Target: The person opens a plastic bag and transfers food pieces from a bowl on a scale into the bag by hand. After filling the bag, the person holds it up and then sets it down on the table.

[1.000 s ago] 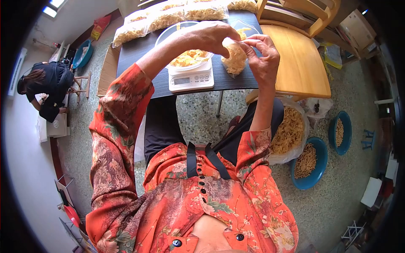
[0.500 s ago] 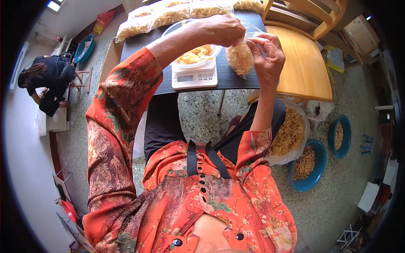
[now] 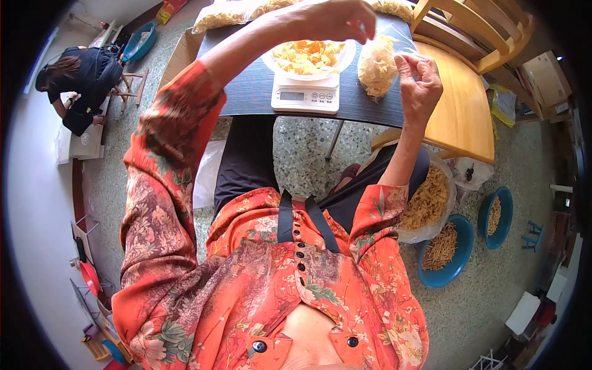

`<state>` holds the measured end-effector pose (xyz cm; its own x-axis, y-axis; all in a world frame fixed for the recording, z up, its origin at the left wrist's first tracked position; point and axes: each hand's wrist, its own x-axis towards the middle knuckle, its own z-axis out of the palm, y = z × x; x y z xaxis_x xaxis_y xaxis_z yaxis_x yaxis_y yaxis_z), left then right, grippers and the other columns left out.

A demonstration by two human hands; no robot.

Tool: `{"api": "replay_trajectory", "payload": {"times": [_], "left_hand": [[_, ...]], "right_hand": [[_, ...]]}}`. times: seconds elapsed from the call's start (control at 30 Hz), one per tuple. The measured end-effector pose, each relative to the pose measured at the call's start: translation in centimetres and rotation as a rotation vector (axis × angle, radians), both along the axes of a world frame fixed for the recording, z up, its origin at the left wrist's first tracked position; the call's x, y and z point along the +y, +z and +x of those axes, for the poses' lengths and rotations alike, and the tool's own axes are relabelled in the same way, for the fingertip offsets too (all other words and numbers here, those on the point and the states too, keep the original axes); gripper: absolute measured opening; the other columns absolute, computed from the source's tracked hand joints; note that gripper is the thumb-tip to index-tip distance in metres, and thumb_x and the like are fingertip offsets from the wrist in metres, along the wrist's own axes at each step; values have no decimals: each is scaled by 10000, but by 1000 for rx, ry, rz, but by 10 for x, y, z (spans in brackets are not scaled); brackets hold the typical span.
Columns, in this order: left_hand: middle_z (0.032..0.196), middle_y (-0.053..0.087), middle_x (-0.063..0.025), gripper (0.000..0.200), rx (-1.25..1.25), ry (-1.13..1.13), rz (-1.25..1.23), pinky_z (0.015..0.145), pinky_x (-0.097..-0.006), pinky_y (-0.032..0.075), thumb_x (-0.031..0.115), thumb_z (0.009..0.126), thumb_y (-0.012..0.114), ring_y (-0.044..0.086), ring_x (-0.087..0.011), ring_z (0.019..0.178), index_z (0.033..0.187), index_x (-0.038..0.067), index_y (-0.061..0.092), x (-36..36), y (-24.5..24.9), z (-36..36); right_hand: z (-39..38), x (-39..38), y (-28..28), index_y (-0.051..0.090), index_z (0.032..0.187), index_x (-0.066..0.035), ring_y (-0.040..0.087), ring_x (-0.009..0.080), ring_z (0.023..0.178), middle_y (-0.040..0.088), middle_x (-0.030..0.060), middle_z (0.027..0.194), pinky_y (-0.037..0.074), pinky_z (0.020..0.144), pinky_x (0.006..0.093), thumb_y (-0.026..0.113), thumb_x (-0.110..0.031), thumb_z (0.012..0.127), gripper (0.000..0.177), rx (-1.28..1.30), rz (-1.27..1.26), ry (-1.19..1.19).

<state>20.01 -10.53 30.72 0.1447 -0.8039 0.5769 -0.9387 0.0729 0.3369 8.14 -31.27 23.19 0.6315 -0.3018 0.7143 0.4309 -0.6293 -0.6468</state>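
A clear plastic bag of pale yellow dried pieces (image 3: 378, 68) sits upright on the dark table (image 3: 246, 92), its loose top spreading to the right. My right hand (image 3: 422, 85) pinches the plastic at the bag's right side, thumb against fingers. Above the bag's upper left, my left hand (image 3: 339, 23) is raised with its fingers curled downward and somewhat blurred. What they hold, if anything, I cannot tell. Left of the bag, a white bowl of orange-yellow flakes (image 3: 308, 58) rests on a white digital scale (image 3: 306, 97).
Filled bags (image 3: 223, 18) line the table's far edge. A wooden chair (image 3: 459, 105) stands to the right. Below it are a plastic-lined tub of flakes (image 3: 431, 197) and blue basins (image 3: 459, 265) of dried pieces. A seated person (image 3: 86, 74) works at far left.
My left hand has come away from the bag's neck, upward. The bag's top has spread from gathered to loose, with my right hand still at its side. The view has shifted slightly.
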Motion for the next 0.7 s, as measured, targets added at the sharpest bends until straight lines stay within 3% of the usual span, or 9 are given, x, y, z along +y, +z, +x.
{"api": "replay_trajectory", "payload": {"times": [0.03, 0.1, 0.17, 0.2, 0.23, 0.47, 0.7], "left_hand": [[774, 678, -83, 74, -1, -3, 3, 682, -358, 517, 82, 796, 704, 650, -220, 764, 861, 45, 711, 11, 4, -6], [700, 624, -45, 89, 98, 228, 218, 613, -318, 489, 109, 829, 717, 602, -186, 660, 835, 28, 681, 35, 10, -19], [785, 718, -102, 119, 168, 385, 332, 659, -363, 549, 82, 746, 780, 695, -209, 722, 853, 48, 741, 44, -12, -11], [804, 721, -88, 136, 115, 374, 345, 659, -360, 549, 102, 741, 804, 691, -214, 720, 844, 42, 738, 52, -15, -14], [933, 707, -64, 124, 141, 410, 469, 677, -318, 544, 95, 808, 789, 642, -181, 765, 915, 64, 735, 58, -13, -16], [1031, 673, -101, 255, 175, 462, 379, 778, -353, 548, 135, 766, 834, 641, -248, 864, 985, 77, 717, 73, -43, -17], [1054, 666, -88, 224, 162, 515, 460, 888, -377, 518, 147, 759, 809, 646, -269, 998, 954, 95, 714, 67, -53, -26]], "right_hand": [[0, 0, 0, 760, 910, -17, 668, 198, 844, 690, 90, 911, 522, 785, 316, 787, -135, 823, 149, -13, -4, -16], [0, 0, -1, 760, 909, -16, 668, 193, 835, 690, 85, 905, 524, 782, 316, 788, -140, 825, 152, -29, -7, -31], [2, 0, -1, 760, 905, -16, 665, 189, 821, 690, 84, 897, 527, 775, 312, 794, -139, 821, 153, -53, 1, -28], [2, 3, 2, 760, 905, -16, 665, 189, 821, 690, 84, 897, 527, 775, 312, 794, -139, 821, 153, -58, 0, -26], [0, 6, 4, 759, 903, -15, 663, 189, 823, 689, 85, 895, 527, 776, 309, 795, -132, 818, 149, -64, 8, -12], [1, 15, 4, 757, 895, -19, 660, 207, 847, 681, 92, 877, 524, 775, 315, 798, -98, 804, 127, -71, -31, -17], [6, 17, 4, 759, 873, -28, 662, 221, 870, 690, 89, 863, 522, 790, 333, 814, -108, 790, 128, -243, 22, -91]]}}
